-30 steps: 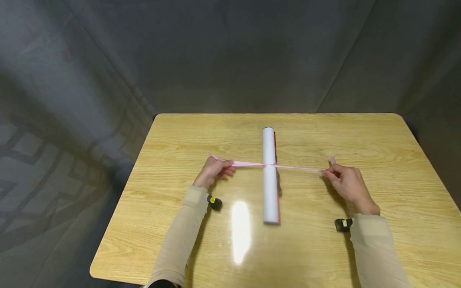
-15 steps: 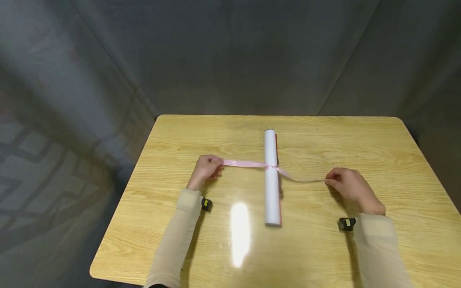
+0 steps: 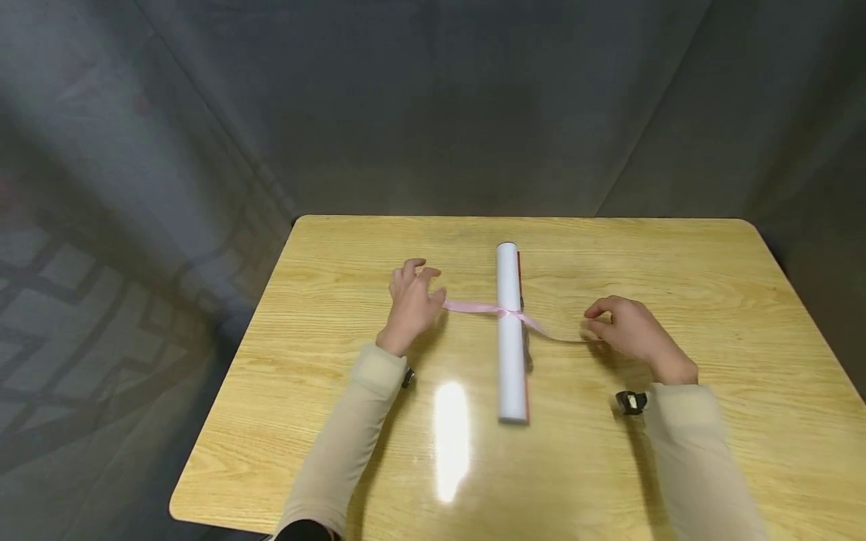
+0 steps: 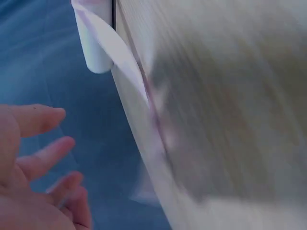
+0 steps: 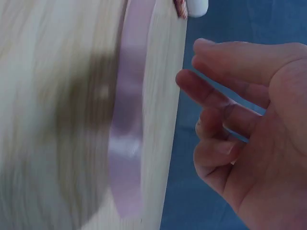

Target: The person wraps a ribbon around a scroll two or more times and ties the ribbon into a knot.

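plainly unlabelled, the white tube (image 3: 510, 330) wears a pink ribbon (image 3: 473, 306); left hand (image 3: 411, 304) and right hand (image 3: 625, 328) grips open.

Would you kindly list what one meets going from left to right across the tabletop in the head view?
Left hand → left tail of the pink ribbon → white rolled tube → right tail of the ribbon → right hand, all on the wooden table.

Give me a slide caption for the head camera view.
Both hands, left hand and right hand, open beside a pink ribbon tied around a white paper roll on a wooden table.
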Tool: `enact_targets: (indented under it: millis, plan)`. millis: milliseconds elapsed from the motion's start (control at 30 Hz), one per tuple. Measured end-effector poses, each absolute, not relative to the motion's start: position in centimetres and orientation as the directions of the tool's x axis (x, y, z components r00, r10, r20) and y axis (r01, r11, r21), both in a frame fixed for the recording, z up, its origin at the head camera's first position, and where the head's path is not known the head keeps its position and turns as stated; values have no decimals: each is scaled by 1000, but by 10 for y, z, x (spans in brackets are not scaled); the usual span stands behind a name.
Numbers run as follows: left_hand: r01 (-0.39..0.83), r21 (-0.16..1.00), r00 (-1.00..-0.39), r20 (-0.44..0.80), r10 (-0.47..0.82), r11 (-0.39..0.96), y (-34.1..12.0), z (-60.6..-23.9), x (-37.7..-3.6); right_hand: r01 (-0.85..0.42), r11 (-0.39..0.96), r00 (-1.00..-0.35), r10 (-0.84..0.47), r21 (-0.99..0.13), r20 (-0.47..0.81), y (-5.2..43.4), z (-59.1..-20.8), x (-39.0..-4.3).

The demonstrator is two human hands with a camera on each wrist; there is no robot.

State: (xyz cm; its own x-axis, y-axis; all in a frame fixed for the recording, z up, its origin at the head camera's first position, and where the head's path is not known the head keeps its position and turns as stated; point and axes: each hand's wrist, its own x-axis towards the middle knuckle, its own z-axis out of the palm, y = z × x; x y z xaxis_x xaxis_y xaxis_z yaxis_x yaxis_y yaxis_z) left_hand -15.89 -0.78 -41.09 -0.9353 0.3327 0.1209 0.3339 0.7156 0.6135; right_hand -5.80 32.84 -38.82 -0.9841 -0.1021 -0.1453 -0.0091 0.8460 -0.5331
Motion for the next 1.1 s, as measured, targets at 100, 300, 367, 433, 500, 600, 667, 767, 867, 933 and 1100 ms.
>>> enact_targets:
  millis: [100,300,367,433,500,600,667,767,867,933,1100]
  plan:
    - [441,540,-883,119,454,717,10,-410,-160,-47,825,-979,-149,-563,-136,311,-388,-67]
    - [569,509,-744,-16,668,646,40,-417,-164,-153,809,-959,-260,-567,-112,283,-398,-84]
    - [572,512,-726,-47,686,640,46,-419,-166,-172,817,-957,-270,-551,-102,278,-402,-89]
    - [587,502,-707,-66,705,635,49,-421,-168,-169,826,-959,-264,-537,-104,273,-406,-93]
    - [598,492,-692,-81,718,632,50,-423,-168,-156,845,-962,-247,-511,-113,269,-409,-95]
    - [603,483,-684,-97,723,635,49,-424,-168,-119,878,-971,-200,-463,-129,266,-411,-95]
    - [576,514,-690,-110,715,635,46,-425,-168,-105,894,-976,-177,-435,-130,265,-412,-94]
    - [526,573,-699,-129,704,628,39,-427,-169,-97,895,-980,-161,-436,-113,269,-411,-92]
    - [515,594,-693,-136,708,618,31,-427,-172,-100,886,-984,-155,-453,-87,276,-410,-90]
    - [523,593,-681,-141,719,612,27,-427,-172,-101,884,-986,-150,-456,-74,282,-408,-89]
    - [550,593,-646,-145,750,588,22,-424,-173,-119,873,-984,-169,-473,-64,290,-406,-88]
